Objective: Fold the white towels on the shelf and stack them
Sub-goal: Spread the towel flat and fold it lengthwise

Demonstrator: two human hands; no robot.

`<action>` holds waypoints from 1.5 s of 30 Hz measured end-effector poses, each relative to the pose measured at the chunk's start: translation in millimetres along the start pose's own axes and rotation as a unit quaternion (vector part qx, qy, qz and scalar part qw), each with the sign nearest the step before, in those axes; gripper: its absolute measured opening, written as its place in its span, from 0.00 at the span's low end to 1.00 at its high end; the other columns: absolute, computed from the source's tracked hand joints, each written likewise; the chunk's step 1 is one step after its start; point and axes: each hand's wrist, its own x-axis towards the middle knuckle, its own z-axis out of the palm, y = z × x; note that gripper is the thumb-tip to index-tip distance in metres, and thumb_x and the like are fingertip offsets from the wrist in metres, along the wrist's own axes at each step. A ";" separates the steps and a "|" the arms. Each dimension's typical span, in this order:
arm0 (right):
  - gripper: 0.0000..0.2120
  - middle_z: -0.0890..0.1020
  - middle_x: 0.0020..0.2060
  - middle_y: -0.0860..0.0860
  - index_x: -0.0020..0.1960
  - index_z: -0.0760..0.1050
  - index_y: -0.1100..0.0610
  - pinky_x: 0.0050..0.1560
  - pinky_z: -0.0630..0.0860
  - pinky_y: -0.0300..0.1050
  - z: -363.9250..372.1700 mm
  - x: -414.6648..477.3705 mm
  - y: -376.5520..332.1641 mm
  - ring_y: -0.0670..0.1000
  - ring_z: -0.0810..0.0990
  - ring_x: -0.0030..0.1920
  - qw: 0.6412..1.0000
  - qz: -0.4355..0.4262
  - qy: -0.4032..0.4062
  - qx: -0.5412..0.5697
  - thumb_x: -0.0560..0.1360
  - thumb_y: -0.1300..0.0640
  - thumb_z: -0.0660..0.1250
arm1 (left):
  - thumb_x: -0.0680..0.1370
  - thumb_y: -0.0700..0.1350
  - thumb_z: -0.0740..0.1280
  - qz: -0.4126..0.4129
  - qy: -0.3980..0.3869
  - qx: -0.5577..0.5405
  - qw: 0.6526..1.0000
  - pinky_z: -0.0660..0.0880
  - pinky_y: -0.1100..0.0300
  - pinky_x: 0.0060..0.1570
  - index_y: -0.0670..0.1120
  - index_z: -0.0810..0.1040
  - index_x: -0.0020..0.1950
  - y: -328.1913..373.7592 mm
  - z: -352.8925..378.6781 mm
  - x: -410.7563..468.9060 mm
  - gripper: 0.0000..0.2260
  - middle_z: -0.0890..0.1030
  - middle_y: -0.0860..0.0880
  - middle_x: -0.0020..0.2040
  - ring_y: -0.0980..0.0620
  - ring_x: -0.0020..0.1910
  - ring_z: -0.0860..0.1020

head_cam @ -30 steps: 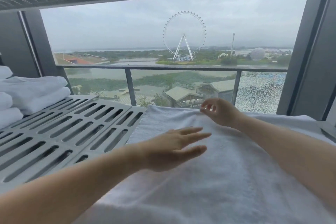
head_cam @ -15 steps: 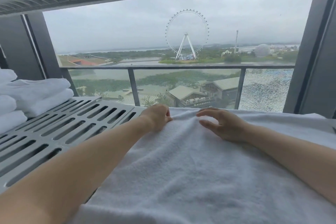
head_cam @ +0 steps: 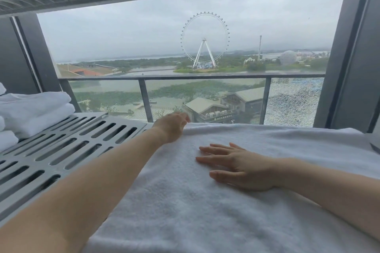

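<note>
Lying flat, towel (head_cam: 185, 201), far edge crosswise

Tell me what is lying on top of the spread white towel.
The right hand lies flat on the towel; the left hand rests at its far edge. Whatever lies beneath it is covered.

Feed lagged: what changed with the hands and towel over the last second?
Left hand reached from mid-towel to the far edge of the spread white towel. Right hand drew back from that edge and lies flat on the towel. Folded white towels on the grey slotted shelf unchanged.
</note>
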 end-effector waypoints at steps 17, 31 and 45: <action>0.29 0.40 0.73 0.36 0.71 0.40 0.33 0.71 0.34 0.46 1.1 -9.1 -5.4 0.38 0.36 0.72 0.998 0.000 -0.043 -0.045 0.73 0.31 0.44 | 0.79 0.40 0.60 -0.085 0.037 0.127 0.987 0.68 0.53 0.51 0.48 0.77 0.52 5.2 15.7 24.7 0.07 0.79 0.49 0.51 0.48 0.49 0.77; 0.25 0.49 0.75 0.42 0.73 0.50 0.40 0.72 0.42 0.60 -26.3 -55.5 104.2 0.45 0.46 0.74 0.959 0.280 0.015 -0.038 0.77 0.37 0.41 | 0.79 0.62 0.44 0.007 -0.143 0.024 0.989 0.48 0.44 0.72 0.58 0.48 0.75 23.6 45.9 26.2 0.25 0.49 0.52 0.77 0.53 0.75 0.48; 0.28 0.51 0.76 0.48 0.74 0.48 0.45 0.73 0.44 0.56 -39.5 -126.2 177.2 0.51 0.48 0.75 0.889 0.449 0.058 -0.066 0.77 0.36 0.40 | 0.78 0.64 0.46 0.057 -0.154 -0.006 0.986 0.41 0.40 0.70 0.60 0.49 0.74 93.6 54.2 23.3 0.25 0.48 0.54 0.77 0.53 0.75 0.46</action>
